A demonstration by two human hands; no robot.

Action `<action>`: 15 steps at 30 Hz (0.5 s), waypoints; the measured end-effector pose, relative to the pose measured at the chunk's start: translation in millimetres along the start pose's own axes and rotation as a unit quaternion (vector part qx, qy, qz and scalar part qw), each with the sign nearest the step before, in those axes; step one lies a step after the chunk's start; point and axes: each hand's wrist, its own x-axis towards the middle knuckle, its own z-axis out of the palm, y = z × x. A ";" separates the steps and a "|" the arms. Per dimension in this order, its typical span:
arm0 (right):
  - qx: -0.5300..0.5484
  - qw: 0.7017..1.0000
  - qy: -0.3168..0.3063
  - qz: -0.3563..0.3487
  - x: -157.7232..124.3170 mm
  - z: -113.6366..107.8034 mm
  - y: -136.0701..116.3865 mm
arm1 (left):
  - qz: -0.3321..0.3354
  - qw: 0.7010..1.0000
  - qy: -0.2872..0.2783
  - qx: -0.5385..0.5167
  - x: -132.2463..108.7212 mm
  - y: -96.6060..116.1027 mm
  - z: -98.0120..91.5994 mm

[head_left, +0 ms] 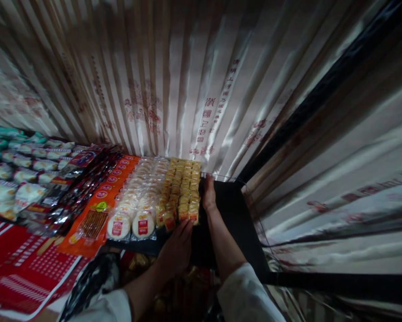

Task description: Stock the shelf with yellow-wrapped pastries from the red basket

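Rows of small yellow snack packets (182,188) lie on a dark shelf (234,210), next to rows of round white cakes in clear wrappers (138,201). My left hand (178,248) rests with fingers stretched against the near end of the yellow rows. My right hand (208,193) lies along the right side of those rows, fingers extended flat against the packets. Neither hand grips anything.
Orange packets (102,205) and dark glossy packets (78,188) fill the shelf to the left, with white and green bags (16,165) further left. Red printed cartons (23,264) lie at lower left. A striped satin curtain (194,76) hangs behind and to the right.
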 end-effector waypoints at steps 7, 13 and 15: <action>-0.096 0.991 0.073 -0.048 -88.7 -22.3 -19.9 | -0.020 0.999 -0.011 -0.049 -8.1 -2.6 3.0; -0.294 0.946 0.045 -0.131 -171.9 -34.5 -13.8 | -0.060 0.991 0.056 -0.101 -11.2 -1.7 3.8; -0.321 0.934 0.005 -0.155 -184.9 -33.9 -13.2 | -0.120 0.980 0.100 -0.125 -16.0 2.3 -3.0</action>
